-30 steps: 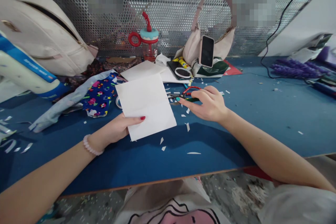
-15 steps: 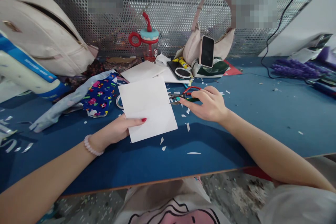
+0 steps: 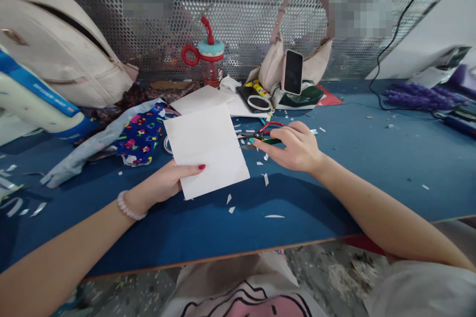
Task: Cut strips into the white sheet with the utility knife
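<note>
My left hand pinches the lower left corner of a folded white paper sheet, thumb on top, and holds it tilted just above the blue table. My right hand rests on the table to the right of the sheet, fingers curled over a pair of scissors with red and green handles. The scissor blades point left toward the sheet's right edge.
More white paper lies behind the sheet. A patterned cloth, white backpack, pink handbag with a phone, a tape roll and a red-topped bottle crowd the back. Paper scraps litter the table. A perforated metal screen stands behind.
The sheet shifted slightly down and right, then back up and left. My right hand stays on the scissors.
</note>
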The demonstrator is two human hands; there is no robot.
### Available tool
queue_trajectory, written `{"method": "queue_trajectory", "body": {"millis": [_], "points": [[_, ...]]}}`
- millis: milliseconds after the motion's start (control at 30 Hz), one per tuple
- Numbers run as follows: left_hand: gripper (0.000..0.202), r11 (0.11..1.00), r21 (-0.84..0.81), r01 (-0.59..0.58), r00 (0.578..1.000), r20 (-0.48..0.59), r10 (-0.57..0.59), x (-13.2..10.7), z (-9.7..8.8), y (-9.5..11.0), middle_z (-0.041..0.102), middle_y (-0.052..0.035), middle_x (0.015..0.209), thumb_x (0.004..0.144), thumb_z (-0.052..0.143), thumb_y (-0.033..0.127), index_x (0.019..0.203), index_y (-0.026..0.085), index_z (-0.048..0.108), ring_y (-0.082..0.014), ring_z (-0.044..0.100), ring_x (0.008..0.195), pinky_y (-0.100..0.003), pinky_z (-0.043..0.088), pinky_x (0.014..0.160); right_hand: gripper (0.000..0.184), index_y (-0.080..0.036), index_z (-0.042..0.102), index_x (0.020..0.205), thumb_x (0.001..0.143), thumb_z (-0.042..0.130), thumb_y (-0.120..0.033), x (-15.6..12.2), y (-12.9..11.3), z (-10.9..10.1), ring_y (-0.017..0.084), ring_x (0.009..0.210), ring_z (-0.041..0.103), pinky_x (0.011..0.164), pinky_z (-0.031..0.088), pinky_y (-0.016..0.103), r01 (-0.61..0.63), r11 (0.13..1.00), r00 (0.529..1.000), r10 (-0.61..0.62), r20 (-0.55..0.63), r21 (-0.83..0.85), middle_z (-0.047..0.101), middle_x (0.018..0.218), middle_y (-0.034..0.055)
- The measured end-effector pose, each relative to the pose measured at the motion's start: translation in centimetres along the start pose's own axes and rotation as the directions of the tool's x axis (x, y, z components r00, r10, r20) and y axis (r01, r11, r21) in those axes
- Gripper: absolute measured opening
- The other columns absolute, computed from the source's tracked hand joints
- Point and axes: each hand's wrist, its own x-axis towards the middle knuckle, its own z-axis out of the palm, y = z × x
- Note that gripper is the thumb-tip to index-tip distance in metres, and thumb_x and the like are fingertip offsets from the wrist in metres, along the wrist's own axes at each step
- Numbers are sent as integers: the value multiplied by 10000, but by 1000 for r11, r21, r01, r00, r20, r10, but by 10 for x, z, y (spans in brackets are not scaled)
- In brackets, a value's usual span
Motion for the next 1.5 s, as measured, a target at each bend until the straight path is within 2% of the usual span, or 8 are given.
{"method": "queue_trajectory", "body": {"millis": [167, 333, 500, 633, 833, 1067, 1300, 1500], "points": [[757, 1000, -1, -7, 1000, -2, 7, 1, -1, -1, 677, -121, 1332, 705, 875, 333, 1398, 234, 585, -367, 617, 1258, -465, 538, 1053, 247, -309, 716, 1058, 885, 654, -144, 2, 0, 0, 127, 670, 475, 664, 355, 290, 21, 1000, 996, -21, -88, -3, 613, 794, -12], [771, 1000, 8, -2, 1000, -9, 2, 1, -1, 0, 685, -131, 1317, 681, 886, 352, 1383, 217, 598, -384, 613, 1256, -483, 526, 1067, 275, -318, 708, 1092, 879, 676, -146, 1, -1, 1, 120, 679, 482, 646, 339, 299, -23, 997, 996, 29, -89, 67, 615, 797, -21], [757, 1000, 14, 25, 999, -20, -25, 0, 0, -1, 711, -135, 1269, 659, 901, 356, 1350, 215, 628, -383, 628, 1239, -485, 529, 1062, 257, -276, 714, 1083, 866, 704, -139, 0, -2, 2, 126, 673, 471, 642, 334, 306, -12, 998, 995, 18, -98, 62, 616, 802, -9], [768, 999, 13, 38, 999, -27, -38, -1, 0, -2, 733, -113, 1231, 648, 908, 346, 1352, 232, 623, -363, 636, 1234, -480, 530, 1061, 272, -305, 708, 1101, 879, 696, -148, 0, -2, 2, 121, 673, 473, 637, 324, 306, -49, 994, 994, 59, -95, 102, 612, 797, -19], [796, 1000, 0, 22, 999, -26, -22, 0, -2, -3, 697, -133, 1295, 655, 907, 373, 1373, 209, 607, -381, 599, 1276, -454, 550, 1043, 219, -314, 715, 1064, 899, 676, -177, 2, -2, 0, 119, 668, 469, 653, 333, 302, -4, 1000, 996, 6, -89, 21, 606, 799, -21], [768, 1000, 10, 0, 1000, -11, 0, 0, 0, 0, 675, -133, 1331, 680, 887, 361, 1379, 222, 601, -384, 606, 1267, -464, 538, 1056, 240, -293, 721, 1081, 899, 660, -149, 2, -1, 0, 119, 666, 467, 648, 334, 305, -22, 994, 994, 33, -101, 109, 613, 784, -15], [737, 1000, 22, -7, 1000, -15, 8, 2, -1, -1, 688, -132, 1311, 698, 869, 342, 1373, 223, 601, -386, 606, 1266, -472, 542, 1051, 266, -327, 702, 1112, 904, 653, -168, 0, -2, 1, 118, 656, 485, 645, 335, 305, -19, 998, 999, 22, -45, 56, 626, 798, -22], [766, 1000, 9, -9, 1000, -16, 9, 1, 1, -1, 696, -124, 1301, 679, 882, 339, 1380, 227, 593, -377, 611, 1262, -463, 538, 1057, 223, -287, 712, 1052, 882, 681, -147, 4, -3, -2, 126, 646, 468, 635, 334, 301, -1, 1000, 995, 3, -98, 19, 615, 771, -16]]}}
